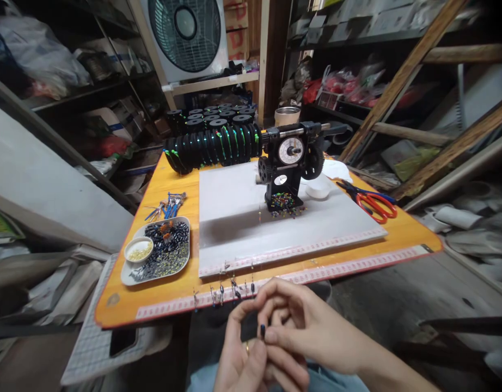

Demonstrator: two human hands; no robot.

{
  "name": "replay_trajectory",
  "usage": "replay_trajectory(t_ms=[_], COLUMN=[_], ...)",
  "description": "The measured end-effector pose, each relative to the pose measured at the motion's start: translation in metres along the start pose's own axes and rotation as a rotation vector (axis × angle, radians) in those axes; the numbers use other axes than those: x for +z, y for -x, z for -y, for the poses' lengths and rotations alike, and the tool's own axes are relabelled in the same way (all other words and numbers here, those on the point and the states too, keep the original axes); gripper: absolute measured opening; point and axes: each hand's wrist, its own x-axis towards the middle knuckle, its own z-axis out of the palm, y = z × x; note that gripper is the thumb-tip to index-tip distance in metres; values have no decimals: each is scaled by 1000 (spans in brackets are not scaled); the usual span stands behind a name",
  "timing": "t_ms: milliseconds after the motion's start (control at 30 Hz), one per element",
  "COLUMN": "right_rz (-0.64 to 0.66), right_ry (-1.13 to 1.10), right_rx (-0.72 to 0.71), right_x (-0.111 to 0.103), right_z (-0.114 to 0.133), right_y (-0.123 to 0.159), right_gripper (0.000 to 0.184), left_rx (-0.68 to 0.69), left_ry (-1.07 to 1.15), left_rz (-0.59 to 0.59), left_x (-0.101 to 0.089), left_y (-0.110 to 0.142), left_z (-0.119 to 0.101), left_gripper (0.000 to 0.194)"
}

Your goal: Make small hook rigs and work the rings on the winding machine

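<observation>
Close together over my lap, just off the table's front edge, are my left hand and my right hand. A small dark cylindrical piece stands at the tip of my right thumb, pinched against the curled fingers. Just below it, my left thumb and fingers are closed too; what they grip is hidden. A tiny gold-coloured glint shows by the left fingers. Several small rigs with dark cylinders hang along the table's front edge, beyond the hands.
A tray of small dark pieces holds a white bowl. A white board carries a black geared winder and coloured beads. Red-handled scissors lie right. Black spools line the back, near blue-handled pieces.
</observation>
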Motion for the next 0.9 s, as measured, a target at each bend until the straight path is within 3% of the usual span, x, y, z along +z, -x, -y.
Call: replay_trajectory(t_ms=[100, 233, 400, 500, 567, 633, 700, 733, 900], right_rz=[37, 67, 134, 144, 94, -1, -87, -116, -216], right_ry=[-100, -233, -407, -392, -279, -108, 76, 170, 756], right_rx=[-6, -45, -51, -70, -94, -114, -114, -117, -180], right_x=[0, 4, 9, 7, 3, -2, -7, -9, -18], right_z=[-7, -15, -22, -23, -21, -16, -10, -6, 12], right_y=[-1, -2, -2, -1, 1, 4, 7, 9, 19], right_gripper=[41, 34, 34, 32, 30, 28, 24, 22, 13], left_rx=[56, 115, 83, 71, 54, 65, 188, 269, 403], left_ry=[3, 68, 88, 11, -199, -513, -731, -731, -479], left_rz=[24, 106, 136, 128, 35, -133, -281, -303, -110], left_x=[4, 10, 13, 10, 8, 7, 10, 15, 49], left_y=[-2, -5, -7, -5, -4, -8, -20, -30, -94], left_z=[0, -1, -2, -4, -11, -23, -38, -46, -76], left_gripper=[58, 48, 54, 57, 55, 49, 42, 38, 40])
